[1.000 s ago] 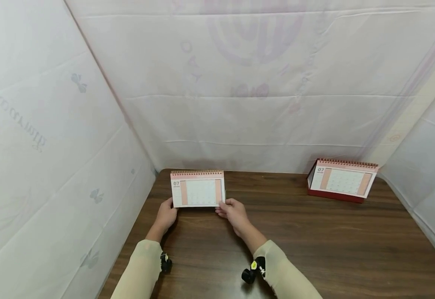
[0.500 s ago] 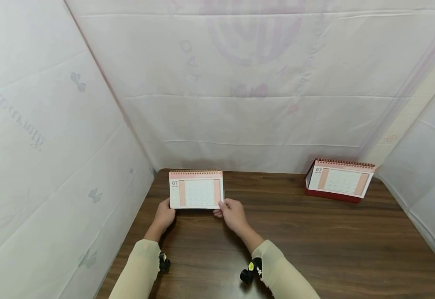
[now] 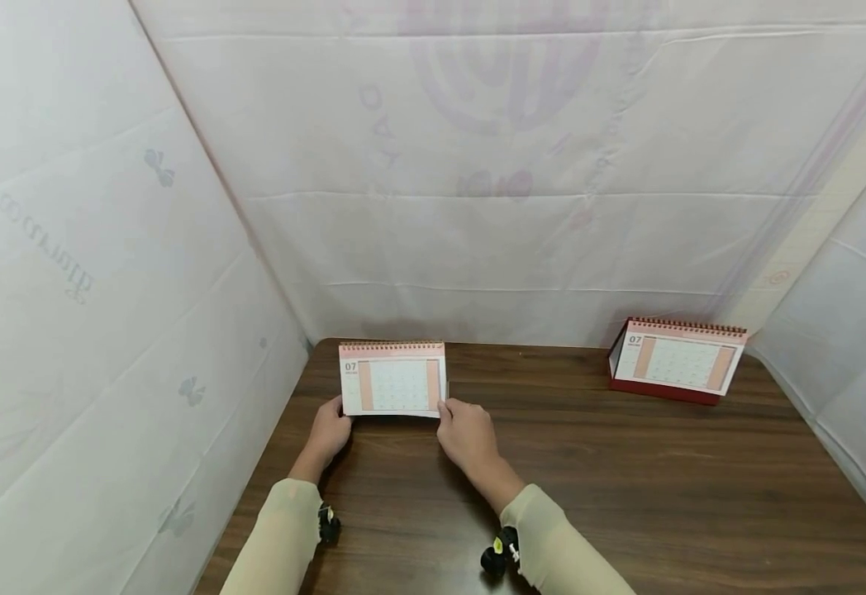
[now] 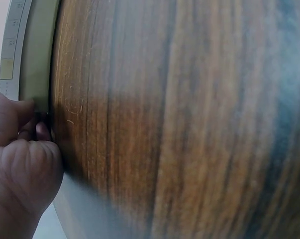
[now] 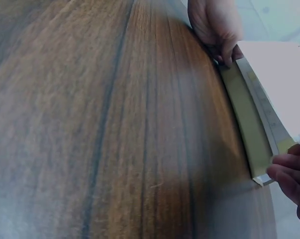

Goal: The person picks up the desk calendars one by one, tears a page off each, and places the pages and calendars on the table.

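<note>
A spiral-bound desk calendar (image 3: 396,384) with a page marked 07 stands at the back left of the table. My left hand (image 3: 331,429) grips its lower left corner; in the left wrist view the thumb and curled fingers of that hand (image 4: 23,154) close on the olive-coloured base (image 4: 39,59). At the lower right corner my right hand (image 3: 468,434) pinches the calendar, thumb on the front. In the right wrist view its fingertips (image 5: 284,172) meet the page corner beside the base's end. The pages have lifted slightly off the base strip (image 5: 247,119) there.
A second desk calendar (image 3: 677,359), with a dark red base and also on 07, stands at the back right. White printed cloth (image 3: 478,248) hangs behind and beside the brown wooden table (image 3: 626,487).
The right hand's fingers have curled further in behind the calendar's lower right corner, and its page edge bows slightly. The left hand keeps its place.
</note>
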`<action>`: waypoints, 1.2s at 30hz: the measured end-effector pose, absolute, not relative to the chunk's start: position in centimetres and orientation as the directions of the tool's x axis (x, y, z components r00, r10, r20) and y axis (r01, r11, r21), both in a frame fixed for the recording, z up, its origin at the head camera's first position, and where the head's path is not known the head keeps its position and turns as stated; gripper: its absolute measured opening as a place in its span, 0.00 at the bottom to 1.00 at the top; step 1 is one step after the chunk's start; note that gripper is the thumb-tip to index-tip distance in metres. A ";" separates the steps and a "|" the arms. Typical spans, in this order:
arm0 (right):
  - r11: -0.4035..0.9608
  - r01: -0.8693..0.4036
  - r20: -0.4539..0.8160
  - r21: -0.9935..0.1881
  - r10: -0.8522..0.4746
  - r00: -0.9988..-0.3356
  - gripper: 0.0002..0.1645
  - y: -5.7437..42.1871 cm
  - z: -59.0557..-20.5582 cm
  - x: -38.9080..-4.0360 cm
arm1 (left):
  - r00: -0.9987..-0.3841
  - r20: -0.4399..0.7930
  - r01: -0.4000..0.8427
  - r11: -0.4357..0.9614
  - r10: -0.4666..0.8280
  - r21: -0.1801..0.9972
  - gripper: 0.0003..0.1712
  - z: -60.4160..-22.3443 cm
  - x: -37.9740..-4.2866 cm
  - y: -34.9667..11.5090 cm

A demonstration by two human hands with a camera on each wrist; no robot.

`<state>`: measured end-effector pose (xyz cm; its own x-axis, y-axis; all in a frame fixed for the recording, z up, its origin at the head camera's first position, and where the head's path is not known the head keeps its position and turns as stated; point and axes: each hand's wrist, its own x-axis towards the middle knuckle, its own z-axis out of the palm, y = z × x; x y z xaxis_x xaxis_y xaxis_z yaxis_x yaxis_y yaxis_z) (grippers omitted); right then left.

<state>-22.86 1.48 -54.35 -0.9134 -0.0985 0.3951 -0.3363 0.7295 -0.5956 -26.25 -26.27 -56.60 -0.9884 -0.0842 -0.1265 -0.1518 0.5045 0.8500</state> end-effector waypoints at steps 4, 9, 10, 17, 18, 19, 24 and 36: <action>0.822 -0.347 0.484 -0.452 -0.100 -0.869 0.24 1.3 -53.9 -22.7 | -0.988 -0.125 -0.154 0.492 -0.093 0.857 0.34 -56.5 -26.4 -26.3; 0.793 -0.368 0.463 -0.486 -0.124 -0.878 0.27 1.1 -53.3 -22.5 | -0.988 -0.119 -0.151 0.511 -0.095 0.846 0.31 -56.5 -26.4 -26.4; 0.756 -0.372 0.437 -0.538 -0.127 -0.890 0.27 1.1 -53.2 -22.5 | -0.989 -0.113 -0.146 0.521 -0.094 0.841 0.31 -56.6 -26.4 -26.4; 0.539 -0.281 0.264 -0.794 -0.111 -0.958 0.22 0.9 -53.2 -22.8 | -0.989 -0.123 -0.149 0.509 -0.086 0.848 0.33 -56.5 -26.3 -26.3; 0.547 -0.290 0.273 -0.785 -0.115 -0.955 0.30 0.9 -53.3 -22.8 | -0.988 -0.128 -0.155 0.502 -0.087 0.851 0.34 -56.5 -26.3 -26.3; 0.568 -0.315 0.298 -0.760 -0.126 -0.946 0.36 0.9 -53.3 -22.8 | -0.987 -0.136 -0.162 0.496 -0.090 0.853 0.35 -56.5 -26.2 -26.3; 0.701 -0.459 0.401 -0.546 -0.262 -0.878 0.48 0.9 -53.5 -22.7 | -0.985 -0.130 -0.168 0.512 -0.109 0.842 0.34 -56.6 -26.3 -26.4; 0.853 -0.520 0.659 -0.050 -0.363 -0.658 0.46 1.1 -54.4 -23.7 | -0.988 -0.106 -0.149 0.485 -0.115 0.861 0.36 -56.9 -26.3 -26.4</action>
